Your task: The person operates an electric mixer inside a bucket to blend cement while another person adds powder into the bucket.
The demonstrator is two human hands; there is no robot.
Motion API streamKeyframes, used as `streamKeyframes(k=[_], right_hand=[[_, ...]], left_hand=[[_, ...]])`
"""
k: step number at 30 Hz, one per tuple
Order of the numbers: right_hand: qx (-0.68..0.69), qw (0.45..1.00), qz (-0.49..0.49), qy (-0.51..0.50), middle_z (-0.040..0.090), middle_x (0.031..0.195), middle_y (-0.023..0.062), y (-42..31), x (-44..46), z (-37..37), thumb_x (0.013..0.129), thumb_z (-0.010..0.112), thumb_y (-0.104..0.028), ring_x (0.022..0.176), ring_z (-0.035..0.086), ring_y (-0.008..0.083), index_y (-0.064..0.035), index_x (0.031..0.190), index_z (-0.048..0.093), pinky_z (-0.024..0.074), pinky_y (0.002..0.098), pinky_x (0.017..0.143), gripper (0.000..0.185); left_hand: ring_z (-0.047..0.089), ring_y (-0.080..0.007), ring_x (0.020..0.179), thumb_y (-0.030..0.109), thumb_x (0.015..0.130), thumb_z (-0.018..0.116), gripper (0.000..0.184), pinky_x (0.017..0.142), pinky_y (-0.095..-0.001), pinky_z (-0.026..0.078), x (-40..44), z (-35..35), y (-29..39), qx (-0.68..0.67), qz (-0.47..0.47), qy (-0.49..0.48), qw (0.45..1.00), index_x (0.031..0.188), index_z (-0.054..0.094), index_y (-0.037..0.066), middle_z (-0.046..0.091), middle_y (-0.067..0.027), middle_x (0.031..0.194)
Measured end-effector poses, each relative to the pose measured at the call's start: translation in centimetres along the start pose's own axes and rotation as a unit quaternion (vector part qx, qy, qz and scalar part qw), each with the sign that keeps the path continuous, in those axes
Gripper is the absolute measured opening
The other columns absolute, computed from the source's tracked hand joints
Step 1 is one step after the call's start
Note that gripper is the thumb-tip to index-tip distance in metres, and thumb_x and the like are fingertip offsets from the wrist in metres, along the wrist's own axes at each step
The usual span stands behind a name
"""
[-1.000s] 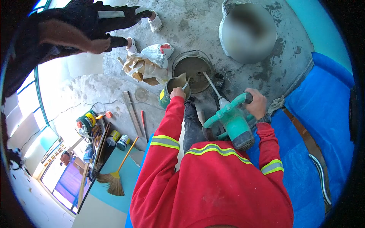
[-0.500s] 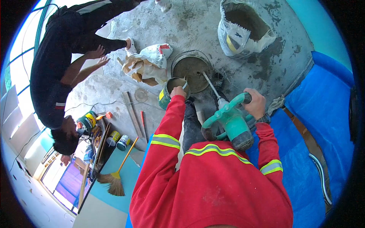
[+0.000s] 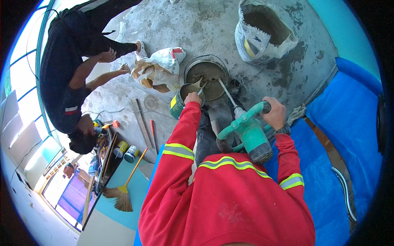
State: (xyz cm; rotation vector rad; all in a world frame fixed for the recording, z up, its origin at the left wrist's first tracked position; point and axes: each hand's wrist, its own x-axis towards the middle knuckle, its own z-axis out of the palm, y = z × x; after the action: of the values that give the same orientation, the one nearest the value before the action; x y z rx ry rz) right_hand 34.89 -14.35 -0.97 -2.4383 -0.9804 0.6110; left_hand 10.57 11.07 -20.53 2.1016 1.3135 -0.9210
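My left hand [image 3: 192, 98] is closed at the rim or handle of a small green bucket [image 3: 176, 107] with a yellow label; its exact hold is hard to make out. The bucket tips toward a larger round bucket [image 3: 197, 70] of wet grey mix, and murky liquid runs over its lip. My right hand [image 3: 276, 112] grips one handle of a green electric paddle mixer [image 3: 252, 133]. The mixer's metal shaft [image 3: 228, 94] reaches down into the mix, which hides its lower end.
An open sack [image 3: 251, 45] of grey material stands beyond. A torn bag [image 3: 162, 67] lies left of the large bucket. Another person [image 3: 61, 78] leans in from the left. Blue sheeting [image 3: 328, 119] covers the right side. A broom [image 3: 123, 192] and paint cans lie lower left.
The small bucket has tipped further, and liquid now pours into the larger one. My right hand and the mixer barely moved. The other person's hands have moved apart.
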Motion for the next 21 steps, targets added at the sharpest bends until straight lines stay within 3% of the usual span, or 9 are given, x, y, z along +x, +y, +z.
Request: streamKeyframes(k=[21], right_hand=[[-0.002,1.0,-0.001,0.004,0.063,0.088,0.0098,-0.1,0.0,0.1,0.063,0.074,-0.017,0.081,0.063,0.034,-0.0147,0.097,0.063,0.0504,0.0428,0.067,0.035]], left_hand=[[0.066,-0.0375,0.092,0.015,0.077,0.06,0.02,0.08,-0.0453,0.054,0.4,-0.1,1.1,0.006,0.006,-0.008,1.0,0.09,0.072,0.006,0.068,-0.0208,0.096]])
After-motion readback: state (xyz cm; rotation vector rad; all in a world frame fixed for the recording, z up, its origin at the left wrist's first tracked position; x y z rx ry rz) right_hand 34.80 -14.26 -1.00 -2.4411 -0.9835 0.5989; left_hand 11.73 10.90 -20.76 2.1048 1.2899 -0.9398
